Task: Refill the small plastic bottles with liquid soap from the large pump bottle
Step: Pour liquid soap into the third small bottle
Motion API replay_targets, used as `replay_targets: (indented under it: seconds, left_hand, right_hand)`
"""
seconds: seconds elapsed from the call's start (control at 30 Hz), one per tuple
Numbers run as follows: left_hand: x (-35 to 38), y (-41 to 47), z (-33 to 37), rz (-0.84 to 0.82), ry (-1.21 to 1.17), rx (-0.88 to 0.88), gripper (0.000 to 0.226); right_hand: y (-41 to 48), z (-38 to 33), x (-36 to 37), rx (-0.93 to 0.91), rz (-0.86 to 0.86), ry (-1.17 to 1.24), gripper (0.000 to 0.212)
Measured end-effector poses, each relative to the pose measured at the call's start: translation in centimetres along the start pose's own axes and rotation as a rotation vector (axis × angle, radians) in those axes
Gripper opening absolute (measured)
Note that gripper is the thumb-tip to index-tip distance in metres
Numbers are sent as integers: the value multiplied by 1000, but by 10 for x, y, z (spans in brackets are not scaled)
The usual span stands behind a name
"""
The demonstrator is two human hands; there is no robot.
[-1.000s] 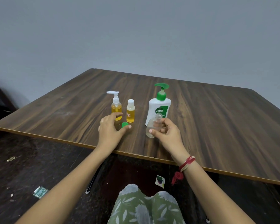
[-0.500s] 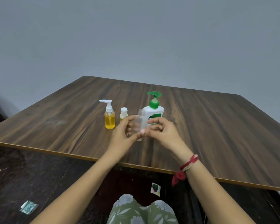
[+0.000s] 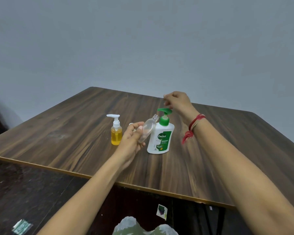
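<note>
A white large pump bottle (image 3: 160,138) with a green pump head stands near the middle of the wooden table (image 3: 66,133). My left hand (image 3: 131,141) grips a small clear bottle (image 3: 148,128), uncapped and tilted, its mouth just below the green spout. My right hand (image 3: 176,101) hovers just above the pump head with fingers loosely curled and nothing in it. A small bottle of yellow liquid with a white pump (image 3: 116,133) stands to the left. Only the white cap of another small bottle (image 3: 131,123) shows behind my left hand.
The table's front edge runs across below my forearms. Bare wood lies to the right of the large bottle and at the far side. Paper scraps (image 3: 162,211) lie on the dark floor near my knees.
My right hand let go of the clear bottle and rose above the pump head. My left hand now holds the bottle alone and has tilted its mouth under the spout.
</note>
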State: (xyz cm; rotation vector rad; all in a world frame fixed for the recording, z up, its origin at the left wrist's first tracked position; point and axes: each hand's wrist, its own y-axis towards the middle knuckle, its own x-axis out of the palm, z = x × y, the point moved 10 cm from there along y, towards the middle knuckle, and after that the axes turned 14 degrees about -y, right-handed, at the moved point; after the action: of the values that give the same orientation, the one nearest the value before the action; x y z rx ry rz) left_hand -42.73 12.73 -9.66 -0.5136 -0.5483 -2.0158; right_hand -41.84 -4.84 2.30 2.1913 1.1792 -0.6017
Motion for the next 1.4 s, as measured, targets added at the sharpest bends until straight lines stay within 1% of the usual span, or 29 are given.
replay_targets:
  seconds: [0.07,0.13,0.4,0.57,0.67,0.9,1.0,1.1,1.2,1.27,1.4]
  left_hand:
    - [1,4,-1,4,-30,-13,14]
    - [1,8,-1,12,-53,-14,15]
    - [1,18,-1,23,-112,-21,17]
    - [1,20,1,31,-163,-24,21]
    - [4,21,5,20,-162,-29,22]
    - [-8,23,2,68,-179,-34,28]
    - [-4,23,5,53,-171,-31,32]
    - [8,25,10,26,-169,-22,35]
    - [12,28,17,64,-184,-11,35]
    - [10,28,20,104,-175,-4,35]
    - [-8,22,15,234,-154,-4,36]
  right_hand:
    - [-1,2,9,-4,-26,-61,28]
    - [-2,6,15,-11,-43,-92,27]
    - [1,4,22,-20,-130,-72,19]
    - [0,6,28,18,-215,-66,21]
    - [1,9,34,49,-267,-68,19]
    - [2,16,37,111,-297,-29,16]
    - [2,14,41,101,-312,-43,17]
    - [0,6,41,60,-365,-125,18]
    - [-3,-1,42,30,-445,-221,17]
    - [-2,0,43,31,-459,-261,14]
    - [2,8,44,72,-442,-224,13]
